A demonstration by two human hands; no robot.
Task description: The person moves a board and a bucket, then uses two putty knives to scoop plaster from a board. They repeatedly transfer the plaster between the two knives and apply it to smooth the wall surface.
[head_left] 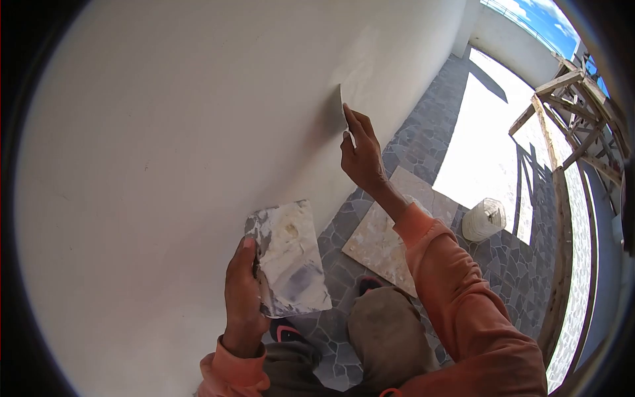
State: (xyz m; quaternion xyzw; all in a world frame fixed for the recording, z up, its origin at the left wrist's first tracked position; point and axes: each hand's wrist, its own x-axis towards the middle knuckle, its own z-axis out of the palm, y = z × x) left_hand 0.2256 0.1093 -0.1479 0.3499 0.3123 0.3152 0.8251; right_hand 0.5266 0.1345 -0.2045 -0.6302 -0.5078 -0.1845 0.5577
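Observation:
My right hand (360,149) grips a putty knife (342,106), its thin blade held against the white wall (152,145). A patch of whiter, wet-looking filler (357,63) shows on the wall just past the blade. Lower down, my left hand (243,284) is closed on the left edge of a flat rectangular board (291,258). Pale putty is smeared thickly over the board's face, with grey surface showing through in places. The knife's handle is mostly hidden in my right hand.
On the stone-patterned floor (506,264) lies a stained flat sheet (380,241), close to my feet. A white bucket (483,220) stands right of it. Wooden scaffolding (575,99) rises along the right side, with a long timber (562,245) nearer me.

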